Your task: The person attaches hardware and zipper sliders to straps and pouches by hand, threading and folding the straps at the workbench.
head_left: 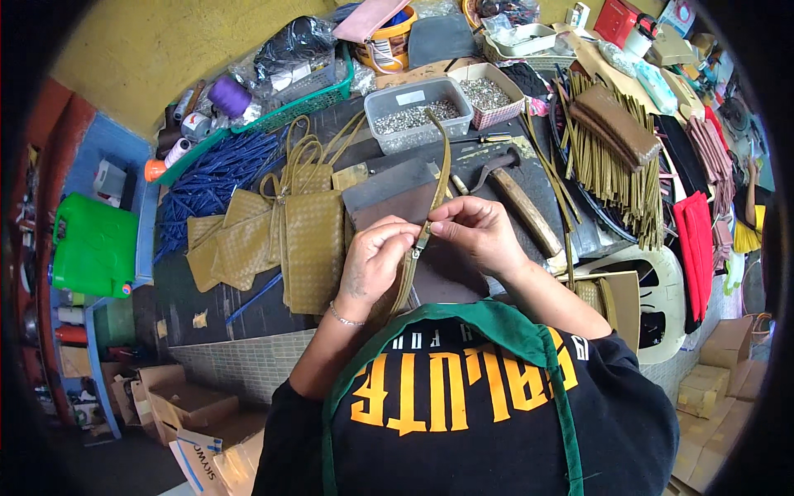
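Both hands meet at an olive strap (442,178) with a small metal fitting (422,240) on it. My left hand (376,262) pinches the strap beside the fitting. Thumb and forefinger of my right hand (478,234) close on it from the other side. The strap's free end rises toward a clear tub of small metal pieces (387,103); its lower part hangs toward my apron. Beneath the hands is a dark flat slab (438,277). A hammer (525,211) with a wooden handle lies right of my right hand. Olive woven pouches (314,248) lie left of my left hand.
Blue strips (211,178) are heaped at the left, near a green basket (294,103). A pink-checked basket (495,103) holds more metal pieces. Bundled olive strips (616,186) and red fabric (693,256) lie right. A white plastic chair (668,273) stands near the table's right side.
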The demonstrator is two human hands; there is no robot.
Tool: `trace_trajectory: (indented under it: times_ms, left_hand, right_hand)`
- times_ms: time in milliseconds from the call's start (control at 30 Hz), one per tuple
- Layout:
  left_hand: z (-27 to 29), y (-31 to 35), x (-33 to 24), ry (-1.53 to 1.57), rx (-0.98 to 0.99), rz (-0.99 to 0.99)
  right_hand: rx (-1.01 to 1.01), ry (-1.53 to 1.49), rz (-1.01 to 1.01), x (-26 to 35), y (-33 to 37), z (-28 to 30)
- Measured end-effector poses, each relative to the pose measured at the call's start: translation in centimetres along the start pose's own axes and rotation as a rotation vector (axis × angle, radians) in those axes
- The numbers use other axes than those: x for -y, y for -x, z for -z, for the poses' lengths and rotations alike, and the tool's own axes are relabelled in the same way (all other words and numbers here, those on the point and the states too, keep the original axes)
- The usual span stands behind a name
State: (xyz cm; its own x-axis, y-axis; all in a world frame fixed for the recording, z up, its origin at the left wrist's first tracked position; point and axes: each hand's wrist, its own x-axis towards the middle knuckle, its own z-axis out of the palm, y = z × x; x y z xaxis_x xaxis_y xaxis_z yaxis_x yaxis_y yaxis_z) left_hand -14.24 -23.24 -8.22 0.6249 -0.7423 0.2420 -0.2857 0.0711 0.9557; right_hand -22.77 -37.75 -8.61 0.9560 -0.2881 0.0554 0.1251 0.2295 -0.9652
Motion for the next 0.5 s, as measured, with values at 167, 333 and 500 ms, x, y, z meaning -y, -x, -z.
trace_trajectory:
  times_ms: [167,333,500]
  left_hand:
    - [-1.2,-0.2,-2.0,-0.260,-0.064,0.005]
    - [-0.6,0.3,-1.7,-0.227,-0.050,-0.117]
    - [-1.2,1.8,-4.0,-0.187,0.125,-0.183]
  right_hand:
    - [0.028,0.021,0.041,0.1,0.0,0.2]
    - [0.217,-0.102,0.119,-0.3,-0.4,1.1]
    - [-0.249,0.563,0.255,-1.7,-5.9,2.8]
